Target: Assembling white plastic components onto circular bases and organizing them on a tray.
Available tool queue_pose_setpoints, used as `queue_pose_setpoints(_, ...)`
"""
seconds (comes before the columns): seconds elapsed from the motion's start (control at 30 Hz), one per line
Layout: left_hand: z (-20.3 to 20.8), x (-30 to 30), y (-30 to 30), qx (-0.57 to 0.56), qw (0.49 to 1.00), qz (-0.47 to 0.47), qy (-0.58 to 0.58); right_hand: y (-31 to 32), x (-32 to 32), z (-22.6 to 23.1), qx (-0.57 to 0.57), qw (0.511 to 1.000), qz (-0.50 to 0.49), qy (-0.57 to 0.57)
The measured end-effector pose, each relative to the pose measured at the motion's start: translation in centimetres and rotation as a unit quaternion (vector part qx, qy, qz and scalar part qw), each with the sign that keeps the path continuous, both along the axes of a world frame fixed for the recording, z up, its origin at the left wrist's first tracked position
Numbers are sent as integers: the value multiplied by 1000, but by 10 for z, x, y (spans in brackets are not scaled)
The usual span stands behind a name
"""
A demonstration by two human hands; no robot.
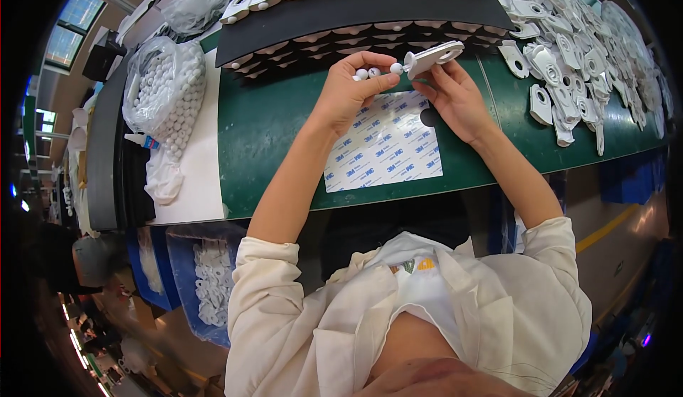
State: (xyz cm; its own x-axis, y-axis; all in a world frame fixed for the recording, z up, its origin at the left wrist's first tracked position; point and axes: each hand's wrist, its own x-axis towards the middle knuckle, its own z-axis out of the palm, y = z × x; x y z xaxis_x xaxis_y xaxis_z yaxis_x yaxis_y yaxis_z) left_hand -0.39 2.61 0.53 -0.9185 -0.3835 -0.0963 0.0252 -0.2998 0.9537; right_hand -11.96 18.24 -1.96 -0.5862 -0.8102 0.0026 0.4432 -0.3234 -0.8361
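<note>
My left hand is closed around several small white balls. Between its thumb and forefinger it pinches one more white ball, at the near end of a white plastic part. This part is flat and oblong, with a round hole. My right hand grips it from below and the right side. Whether the pinched ball touches the part's end cannot be made out. Below both hands lies a white sheet with blue print, with a dark round spot at its upper right corner.
Black stacked boards carry rows of similar white parts at the back. A heap of loose white parts covers the right side. A clear bag of white balls and a small glue bottle are left. Bins stand below the green table.
</note>
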Motion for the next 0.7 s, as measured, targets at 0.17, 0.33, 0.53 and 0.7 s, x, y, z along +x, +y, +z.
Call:
queue_pose_setpoints(0.17,2,0,3,-25,1000,8,-9,1,-1,1,3,1000,1,14)
queue_pose_setpoints(0.33,6,-1,4,-100,995,16,-16,2,-1,1,10,1000,6,27)
queue_pose_setpoints(0.53,1,-1,5,-194,979,30,47,3,0,9,43,995,13,90)
queue_pose_setpoints(0.7,-2,2,-6,-182,978,27,98,-8,-7,30,6,961,37,274)
